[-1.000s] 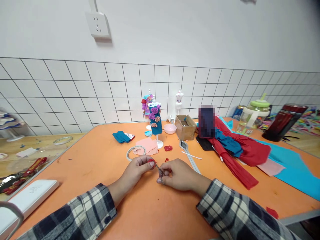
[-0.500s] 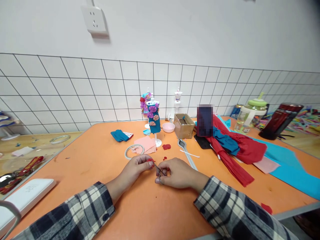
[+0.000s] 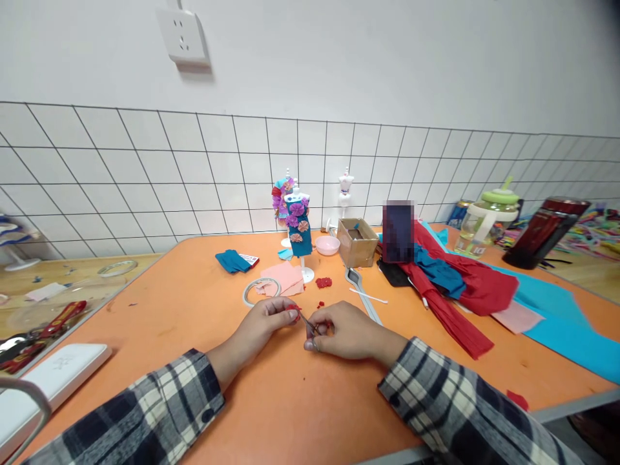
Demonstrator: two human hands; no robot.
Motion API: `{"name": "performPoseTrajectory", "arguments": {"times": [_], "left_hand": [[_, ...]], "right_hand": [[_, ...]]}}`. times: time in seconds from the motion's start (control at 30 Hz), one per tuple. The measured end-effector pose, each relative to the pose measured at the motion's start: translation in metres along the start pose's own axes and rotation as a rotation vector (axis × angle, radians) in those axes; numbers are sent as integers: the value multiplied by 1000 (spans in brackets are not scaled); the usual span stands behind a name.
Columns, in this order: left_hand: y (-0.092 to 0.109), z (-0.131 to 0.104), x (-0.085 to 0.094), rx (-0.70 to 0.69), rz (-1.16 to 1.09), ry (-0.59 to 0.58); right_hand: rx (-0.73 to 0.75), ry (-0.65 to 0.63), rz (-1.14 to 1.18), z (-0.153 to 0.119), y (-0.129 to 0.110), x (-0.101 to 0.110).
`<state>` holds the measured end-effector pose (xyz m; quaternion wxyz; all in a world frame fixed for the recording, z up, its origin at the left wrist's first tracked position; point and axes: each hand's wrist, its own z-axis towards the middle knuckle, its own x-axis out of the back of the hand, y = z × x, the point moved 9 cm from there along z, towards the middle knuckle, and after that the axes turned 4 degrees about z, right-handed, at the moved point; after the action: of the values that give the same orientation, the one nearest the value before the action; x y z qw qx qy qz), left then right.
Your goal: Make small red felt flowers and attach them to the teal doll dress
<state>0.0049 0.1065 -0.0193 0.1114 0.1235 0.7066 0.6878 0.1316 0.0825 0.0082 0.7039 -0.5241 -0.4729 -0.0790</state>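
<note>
My left hand [image 3: 271, 321] pinches a small piece of red crepe paper [image 3: 293, 309] between thumb and fingers. In my right hand [image 3: 341, 332] is a pair of small scissors [image 3: 307, 321], their tips reaching up to the red paper. Most of the scissors' handles are hidden by my fingers. Just beyond my hands lie small red paper bits [image 3: 320, 304] and a larger red cluster [image 3: 323, 282]. A mini dress form [image 3: 299, 226] in a blue dress with purple and peach flowers stands behind them.
A roll of tape [image 3: 261, 292] touches peach paper [image 3: 285, 278]. Farther back are a pink bowl [image 3: 327, 245] and a cardboard box [image 3: 357, 244]. Grey tweezers [image 3: 363, 298] and a white stick lie on the right, near crepe paper [image 3: 484, 284]. A white power bank [image 3: 62, 381] sits at left.
Both hands stay nearly in place, with the scissors still at the red paper. The whole view has shifted very slightly.
</note>
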Motion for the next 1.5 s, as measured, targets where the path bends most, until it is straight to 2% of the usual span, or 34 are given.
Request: {"name": "performPoseTrajectory", "arguments": {"times": [0.27, 0.43, 0.97, 1.5], "left_hand": [[-2, 2, -2, 20, -8, -55], [0, 2, -1, 17, 14, -45], [-5, 3, -3, 47, 21, -93], [-5, 4, -3, 59, 14, -94]], "right_hand": [[6, -39, 8, 0, 0, -1], [-6, -73, 60, -1, 3, -1], [-2, -87, 62, -2, 5, -3], [9, -85, 51, -2, 5, -2]]}}
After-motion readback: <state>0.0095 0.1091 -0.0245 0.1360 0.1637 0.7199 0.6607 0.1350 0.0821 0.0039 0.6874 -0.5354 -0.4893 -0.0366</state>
